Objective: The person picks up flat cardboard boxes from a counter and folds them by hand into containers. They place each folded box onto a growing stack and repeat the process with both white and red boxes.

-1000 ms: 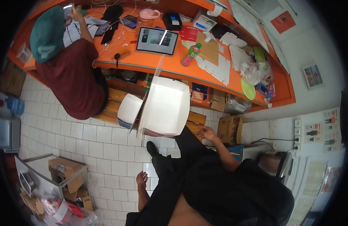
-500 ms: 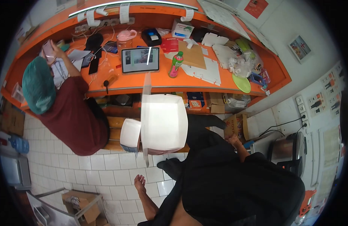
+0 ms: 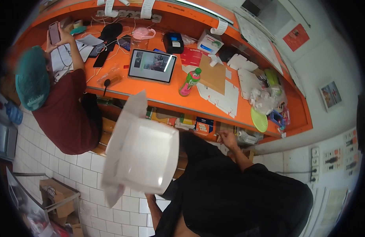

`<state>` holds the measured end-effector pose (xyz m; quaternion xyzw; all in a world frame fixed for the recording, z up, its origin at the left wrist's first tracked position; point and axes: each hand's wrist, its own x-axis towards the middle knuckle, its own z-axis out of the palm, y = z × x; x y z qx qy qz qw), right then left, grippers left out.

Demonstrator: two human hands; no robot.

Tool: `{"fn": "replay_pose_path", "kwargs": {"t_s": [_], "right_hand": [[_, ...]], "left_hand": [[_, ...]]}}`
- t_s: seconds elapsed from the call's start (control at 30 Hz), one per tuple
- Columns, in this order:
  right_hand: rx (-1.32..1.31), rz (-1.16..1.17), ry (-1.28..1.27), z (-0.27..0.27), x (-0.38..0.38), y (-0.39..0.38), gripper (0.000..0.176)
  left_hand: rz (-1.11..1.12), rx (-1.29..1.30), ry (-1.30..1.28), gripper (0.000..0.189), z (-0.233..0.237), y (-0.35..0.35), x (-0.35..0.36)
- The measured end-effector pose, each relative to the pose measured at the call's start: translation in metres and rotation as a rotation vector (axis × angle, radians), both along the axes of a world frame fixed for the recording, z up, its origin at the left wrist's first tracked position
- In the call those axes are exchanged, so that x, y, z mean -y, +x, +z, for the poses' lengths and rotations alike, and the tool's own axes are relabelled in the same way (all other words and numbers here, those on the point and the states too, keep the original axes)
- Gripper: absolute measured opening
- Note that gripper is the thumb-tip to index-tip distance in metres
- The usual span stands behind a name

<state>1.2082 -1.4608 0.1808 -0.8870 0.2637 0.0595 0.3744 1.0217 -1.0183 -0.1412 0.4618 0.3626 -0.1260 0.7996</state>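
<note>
Beside the orange counter [image 3: 153, 89], we have the open white box [image 3: 153, 154] in front of our black clothing [image 3: 233, 189], its pale flap [image 3: 121, 146] along the side toward the person in maroon [image 3: 66, 112]. Our left hand [image 3: 150, 196] shows only in part at the box's lower edge, so we cannot tell how its fingers are set; our right hand [image 3: 228, 140] is near the orange-and-blue pack [image 3: 204, 126] under the counter, fingers partly bent and slightly apart.
</note>
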Motion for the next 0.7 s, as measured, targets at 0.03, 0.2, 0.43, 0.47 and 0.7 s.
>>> {"fn": "replay_pose_path", "kwargs": {"t_s": [0.03, 0.2, 0.43, 0.47, 0.7], "right_hand": [[-0.03, 0.056, -0.071, 0.011, -0.015, 0.024, 0.025], [0.309, 0.72, -0.144, -0.083, -0.006, 0.122, 0.018], [0.103, 1.109, 0.011, -0.119, -0.026, 0.157, 0.011], [0.123, 1.106, 0.028, -0.123, -0.034, 0.162, 0.011], [1.02, 1.442, 0.033, -0.055, -0.01, 0.198, 0.017]], "left_hand": [[-0.014, -0.069, -0.001, 0.029, -0.019, 0.002, 0.004], [-0.571, -0.047, 0.996, 0.022, -0.077, 0.011, 0.042], [-0.582, -0.172, 1.31, 0.026, -0.118, -0.026, 0.107], [-0.661, -0.053, 1.488, 0.024, -0.124, -0.025, 0.113], [-0.689, 0.018, 2.323, 0.011, -0.16, -0.009, 0.174]]}}
